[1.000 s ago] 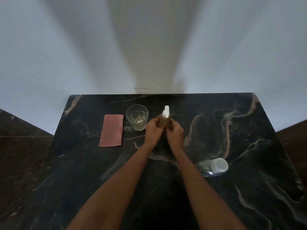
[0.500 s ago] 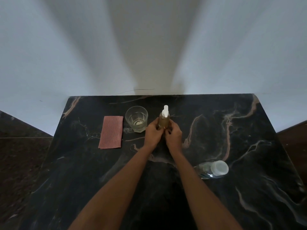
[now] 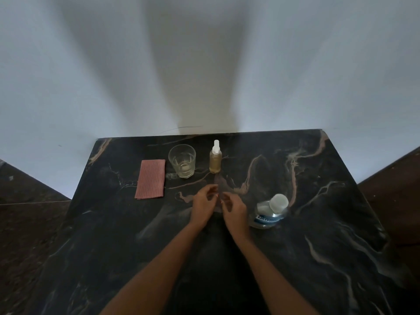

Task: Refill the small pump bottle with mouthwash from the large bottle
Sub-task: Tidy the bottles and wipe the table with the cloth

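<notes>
The small pump bottle (image 3: 215,162) stands upright near the back of the dark marble table (image 3: 318,223), white pump on top, yellowish liquid inside. The large clear mouthwash bottle (image 3: 269,212), white cap on and blue label showing, stands to the right of my hands. My left hand (image 3: 203,206) and my right hand (image 3: 234,211) hover close together over the table, a good hand's length nearer to me than the pump bottle. Both hands hold nothing, with fingers loosely apart.
A clear drinking glass (image 3: 182,160) with a little liquid stands left of the pump bottle. A folded pink cloth (image 3: 150,179) lies further left. A white wall rises behind the table; dark floor lies on both sides.
Both hands have let go of the pump bottle and pulled back toward me. The bottle stays standing where it was.
</notes>
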Tool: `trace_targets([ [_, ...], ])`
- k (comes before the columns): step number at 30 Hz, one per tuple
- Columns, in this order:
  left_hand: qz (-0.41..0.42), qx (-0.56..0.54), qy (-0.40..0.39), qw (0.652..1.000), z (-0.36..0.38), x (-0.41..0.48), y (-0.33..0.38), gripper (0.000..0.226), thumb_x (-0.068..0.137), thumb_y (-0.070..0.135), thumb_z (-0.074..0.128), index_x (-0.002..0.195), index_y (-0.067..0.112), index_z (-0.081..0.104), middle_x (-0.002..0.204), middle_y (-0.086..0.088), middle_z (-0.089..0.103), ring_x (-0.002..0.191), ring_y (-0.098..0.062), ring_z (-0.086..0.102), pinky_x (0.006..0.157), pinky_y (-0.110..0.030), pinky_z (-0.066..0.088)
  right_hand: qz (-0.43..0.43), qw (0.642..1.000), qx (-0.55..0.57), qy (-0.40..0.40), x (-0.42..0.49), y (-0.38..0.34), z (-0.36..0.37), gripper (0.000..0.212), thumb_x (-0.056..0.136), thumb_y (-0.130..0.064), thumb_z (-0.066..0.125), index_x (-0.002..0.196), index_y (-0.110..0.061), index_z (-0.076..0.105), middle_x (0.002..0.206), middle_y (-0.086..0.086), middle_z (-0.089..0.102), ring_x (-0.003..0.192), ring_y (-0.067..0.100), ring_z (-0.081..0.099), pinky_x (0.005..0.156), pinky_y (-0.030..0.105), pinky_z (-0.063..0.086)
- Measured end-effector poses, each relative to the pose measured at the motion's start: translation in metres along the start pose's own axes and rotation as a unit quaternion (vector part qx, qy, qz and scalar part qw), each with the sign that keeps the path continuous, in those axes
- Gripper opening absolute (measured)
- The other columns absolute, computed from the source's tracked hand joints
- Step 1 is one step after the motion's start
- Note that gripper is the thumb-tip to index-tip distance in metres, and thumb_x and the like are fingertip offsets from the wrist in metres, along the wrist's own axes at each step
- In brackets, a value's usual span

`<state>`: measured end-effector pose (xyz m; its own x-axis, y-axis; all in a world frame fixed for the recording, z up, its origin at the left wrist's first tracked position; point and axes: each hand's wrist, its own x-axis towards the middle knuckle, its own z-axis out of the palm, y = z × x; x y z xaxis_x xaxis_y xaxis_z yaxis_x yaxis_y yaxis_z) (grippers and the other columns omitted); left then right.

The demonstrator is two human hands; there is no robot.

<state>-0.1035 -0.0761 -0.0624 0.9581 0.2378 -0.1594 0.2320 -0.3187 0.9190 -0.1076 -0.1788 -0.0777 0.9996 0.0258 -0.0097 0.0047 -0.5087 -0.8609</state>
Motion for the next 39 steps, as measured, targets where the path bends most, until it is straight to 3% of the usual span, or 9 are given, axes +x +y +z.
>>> trace_targets([
  [7,0.042,0.032,-0.073,0.996,0.015,-0.039,-0.004,0.036,0.08,-0.007,0.057,0.114,0.006,0.058,0.117,-0.011,0.06,0.11,-0.019,0.057,0.099,-0.028,0.044,0.048,0.998,0.027,0.005,-0.06,0.037,-0.031,0.019,0.086,-0.005,0.057,0.104,-0.013,0.062,0.098,0.0,0.064,0.087,0.006,0.058,0.084,0.023,0.048],
  [13,0.069,0.054,-0.119,0.989,0.041,-0.06,0.008,0.05,0.075,0.0,0.068,0.122,0.006,0.052,0.123,-0.013,0.056,0.112,-0.017,0.054,0.093,-0.019,0.042,0.081,0.991,0.008,0.111,-0.077,0.055,-0.069,0.015,0.081,-0.006,0.063,0.085,-0.02,0.058,0.085,-0.001,0.059,0.082,0.019,0.06,0.072,0.025,0.042],
  [16,0.075,0.068,-0.112,0.988,0.052,-0.064,0.012,0.054,0.075,0.003,0.069,0.125,0.008,0.05,0.125,-0.01,0.055,0.113,-0.016,0.052,0.091,-0.017,0.041,0.102,0.983,0.023,0.154,-0.073,0.06,-0.085,0.027,0.078,-0.006,0.066,0.096,-0.018,0.051,0.098,0.003,0.058,0.087,0.015,0.055,0.074,0.025,0.04],
  [20,0.075,0.056,-0.106,0.99,0.061,-0.066,0.021,0.051,0.078,0.004,0.066,0.126,0.01,0.049,0.124,-0.01,0.056,0.11,-0.013,0.053,0.086,-0.016,0.044,0.091,0.985,0.082,0.123,-0.059,0.057,-0.097,0.054,0.077,0.0,0.066,0.124,-0.011,0.043,0.116,0.006,0.054,0.102,0.016,0.054,0.087,0.03,0.045],
  [22,0.075,0.057,-0.102,0.99,0.064,-0.065,0.024,0.05,0.079,0.005,0.065,0.125,0.008,0.048,0.123,-0.011,0.057,0.108,-0.015,0.055,0.088,-0.02,0.046,0.089,0.986,0.083,0.113,-0.053,0.056,-0.098,0.055,0.076,0.0,0.067,0.125,-0.01,0.044,0.118,0.009,0.056,0.103,0.015,0.053,0.087,0.03,0.043],
  [30,0.077,0.05,-0.066,0.994,0.068,-0.054,0.026,0.026,0.082,0.006,0.062,0.107,0.004,0.059,0.105,-0.013,0.066,0.09,-0.01,0.059,0.073,-0.01,0.046,0.079,0.987,0.079,0.12,-0.039,0.055,-0.096,0.044,0.076,0.001,0.067,0.117,-0.007,0.052,0.113,0.014,0.061,0.103,0.024,0.058,0.082,0.027,0.044],
  [34,0.075,0.047,-0.047,0.995,0.066,-0.041,0.027,0.025,0.082,0.006,0.062,0.107,0.004,0.06,0.106,-0.013,0.066,0.092,-0.01,0.06,0.073,-0.008,0.046,0.071,0.988,0.077,0.116,-0.024,0.05,-0.091,0.044,0.077,-0.001,0.067,0.117,-0.009,0.052,0.114,0.012,0.06,0.103,0.023,0.058,0.081,0.027,0.045],
  [39,0.059,0.047,-0.024,0.997,0.062,-0.014,0.036,0.03,0.084,0.006,0.059,0.114,0.004,0.056,0.115,-0.013,0.063,0.105,-0.016,0.059,0.084,-0.014,0.044,0.061,0.991,0.064,0.104,0.007,0.041,-0.083,0.044,0.079,-0.004,0.066,0.119,-0.008,0.049,0.117,0.012,0.056,0.106,0.022,0.055,0.083,0.026,0.045],
])
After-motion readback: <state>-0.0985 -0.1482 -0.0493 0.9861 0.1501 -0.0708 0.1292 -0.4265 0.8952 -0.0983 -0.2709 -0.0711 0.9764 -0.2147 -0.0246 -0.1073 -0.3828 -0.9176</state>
